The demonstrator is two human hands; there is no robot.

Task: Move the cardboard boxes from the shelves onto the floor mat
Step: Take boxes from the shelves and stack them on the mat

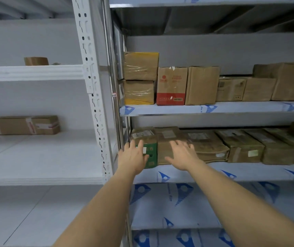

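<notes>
Both hands open, left hand and right hand flank the green-fronted box, no grip yet, so we can clamp its sides.

Brown cardboard boxes fill two metal shelves. At four o'clock, a lower row lies flat, side by side, labels up; its leftmost box has a green front. At two o'clock, an upper row includes two stacked boxes and a red-banded box.

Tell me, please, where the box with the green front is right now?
The green-fronted box sits leftmost on the lower metal shelf, beside a plain brown box, behind the left hand.
</notes>
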